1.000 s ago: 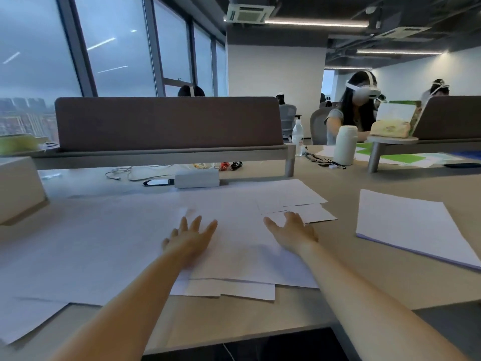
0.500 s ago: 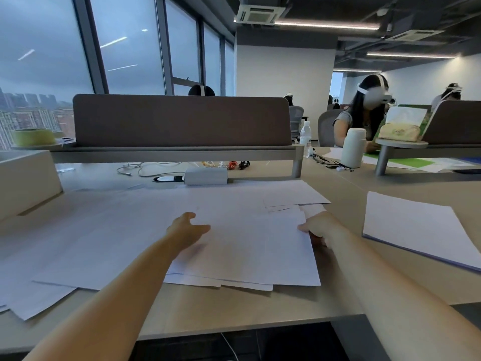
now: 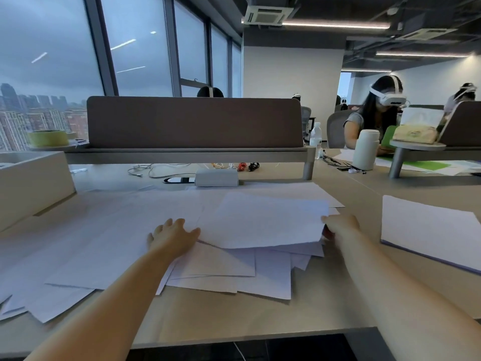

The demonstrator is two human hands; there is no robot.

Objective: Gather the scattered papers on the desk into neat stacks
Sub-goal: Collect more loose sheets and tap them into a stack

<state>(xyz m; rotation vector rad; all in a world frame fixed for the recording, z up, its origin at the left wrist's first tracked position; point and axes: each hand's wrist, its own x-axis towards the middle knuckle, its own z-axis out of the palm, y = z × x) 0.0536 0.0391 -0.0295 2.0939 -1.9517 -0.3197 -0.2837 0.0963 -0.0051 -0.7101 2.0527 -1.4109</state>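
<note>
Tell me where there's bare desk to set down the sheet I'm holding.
Two bare patches of desk: the strip between the scattered papers and the neat stack on the right, and the band along the near edge. Left and centre are crowded with overlapping sheets; the white box and cables sit at the back. The right hand pinches the lifted sheet.

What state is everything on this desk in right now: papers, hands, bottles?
top sheet: lifted off the pile, tilted, held at its right edge.
right hand: pinches the top sheet's right edge.
left hand: rests flat on the loose papers.
loose papers: spread out, overlapping, unaligned.
side stack: squared, flat, untouched.
white flask: upright, lid on.
water bottle: upright.
</note>
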